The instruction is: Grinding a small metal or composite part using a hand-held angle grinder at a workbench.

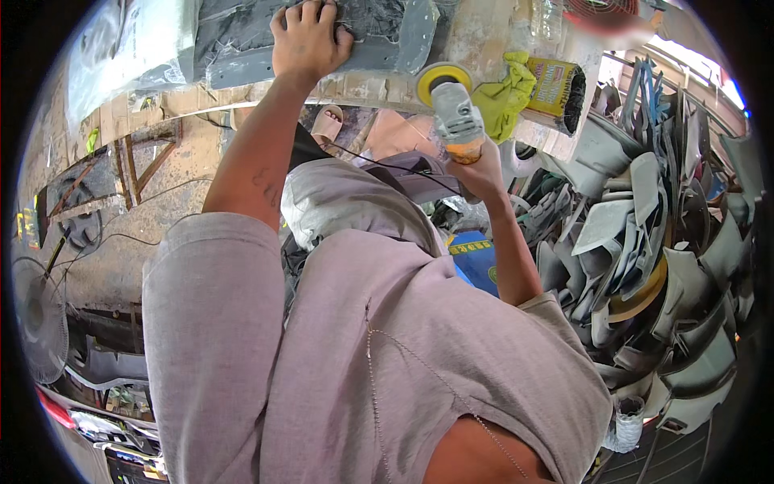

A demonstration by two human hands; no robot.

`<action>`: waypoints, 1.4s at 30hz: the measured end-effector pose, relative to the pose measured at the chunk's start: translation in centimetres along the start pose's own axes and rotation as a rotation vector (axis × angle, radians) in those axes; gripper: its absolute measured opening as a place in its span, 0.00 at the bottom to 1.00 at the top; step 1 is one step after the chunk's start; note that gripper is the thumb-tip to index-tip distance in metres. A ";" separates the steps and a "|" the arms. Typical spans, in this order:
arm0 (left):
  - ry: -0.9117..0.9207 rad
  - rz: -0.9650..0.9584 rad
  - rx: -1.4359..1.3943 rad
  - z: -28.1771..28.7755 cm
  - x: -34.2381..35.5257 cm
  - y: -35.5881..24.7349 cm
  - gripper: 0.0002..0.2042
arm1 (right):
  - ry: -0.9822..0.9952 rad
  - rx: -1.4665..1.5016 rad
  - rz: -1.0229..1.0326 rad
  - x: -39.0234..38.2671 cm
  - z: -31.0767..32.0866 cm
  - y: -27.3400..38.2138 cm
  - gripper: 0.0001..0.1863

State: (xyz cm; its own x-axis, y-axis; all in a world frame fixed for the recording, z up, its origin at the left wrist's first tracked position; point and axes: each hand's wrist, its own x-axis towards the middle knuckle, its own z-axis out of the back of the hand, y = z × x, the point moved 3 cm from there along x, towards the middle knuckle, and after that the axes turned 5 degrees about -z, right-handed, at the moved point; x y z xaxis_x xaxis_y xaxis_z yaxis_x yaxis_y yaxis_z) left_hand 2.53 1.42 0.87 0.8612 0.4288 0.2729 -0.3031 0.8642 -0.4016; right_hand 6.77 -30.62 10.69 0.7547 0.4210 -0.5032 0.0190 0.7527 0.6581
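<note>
Now right fingers around sander

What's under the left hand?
A dark, pale-smudged panel; the left hand rests on it. The patch beneath palm and fingers is covered, so its condition can't be seen. A tan surface shows along the panel's near edge; what lies directly beneath the panel is hidden.

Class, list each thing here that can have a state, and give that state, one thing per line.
Left hand: resting on the dark panel, fingers bent
Right hand: closed around the angle grinder
Angle grinder: held, spinning or stopped unclear
Dark panel: scuffed, dusty
Yellow-green cloth: crumpled beside the yellow tin
Yellow tin: open or shut unclear
Caged fan at left: turning or stopped unclear
Grey panels: piled together
</note>
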 end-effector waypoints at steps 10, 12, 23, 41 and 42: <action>0.036 -0.008 0.028 0.1 0.3 -0.2 0.23 | 0.164 0.033 -0.156 2.1 -0.2 1.8 0.21; 0.044 0.002 0.030 0.2 0.2 -0.2 0.23 | 0.200 0.092 -0.163 2.6 -0.2 2.8 0.20; 0.019 0.010 0.042 -0.1 -0.3 0.3 0.24 | 0.160 0.335 -0.232 5.9 1.4 5.5 0.23; -0.059 -0.027 0.099 -1.2 -0.8 1.0 0.21 | 0.202 0.402 -0.390 4.3 5.6 9.8 0.25; -0.057 -0.025 0.099 -1.2 -0.8 1.0 0.21 | 0.203 0.401 -0.392 4.6 5.7 9.8 0.25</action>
State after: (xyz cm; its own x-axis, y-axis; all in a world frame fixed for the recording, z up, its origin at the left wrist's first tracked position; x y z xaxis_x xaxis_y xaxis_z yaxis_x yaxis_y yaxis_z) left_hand 2.08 1.62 -0.81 0.8450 0.4187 0.3325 -0.3229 0.8953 -0.3069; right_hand 14.16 -24.21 18.08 0.5012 0.2686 -0.8226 0.5469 0.6384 0.5417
